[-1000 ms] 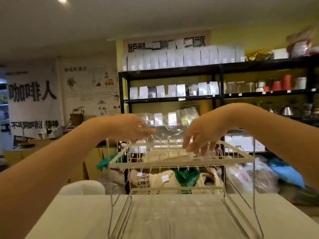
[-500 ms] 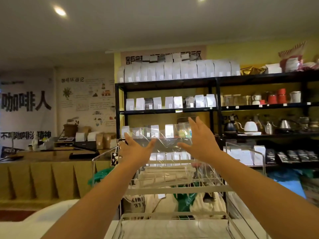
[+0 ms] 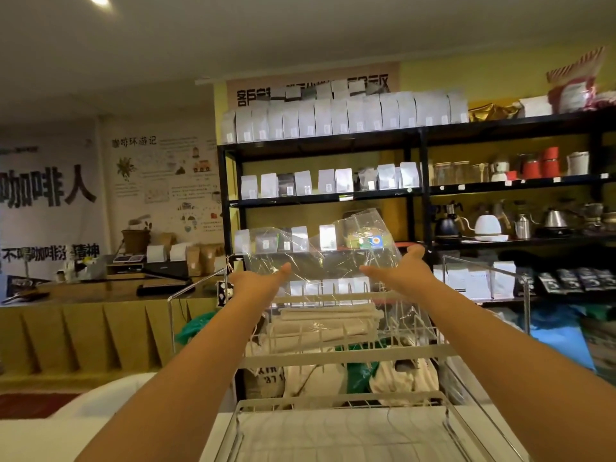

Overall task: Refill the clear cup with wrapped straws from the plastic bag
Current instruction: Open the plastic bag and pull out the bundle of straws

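A clear plastic bag (image 3: 328,253) lies on the top tier of a white wire rack (image 3: 336,356), and its loose empty top stands up crumpled. Paper-wrapped straws (image 3: 328,320) lie bundled in the bag's lower part on the rack. My left hand (image 3: 261,281) reaches the bag's left edge with fingers stretched forward and thumb up. My right hand (image 3: 398,270) does the same at the right edge, palm turned inward against the film. Neither hand is closed on the plastic. No clear cup is in view.
The rack's lower tier (image 3: 336,428) sits on a white table right in front of me, with clear acrylic side panels (image 3: 493,295). Behind stands a black shelf unit (image 3: 420,191) of white pouches and kettles. A wooden counter (image 3: 83,295) is at the left.
Both hands have left the rack's top tier, where their fingers were curled down, and risen with fingers stretched out to either side of the bag's loose top.
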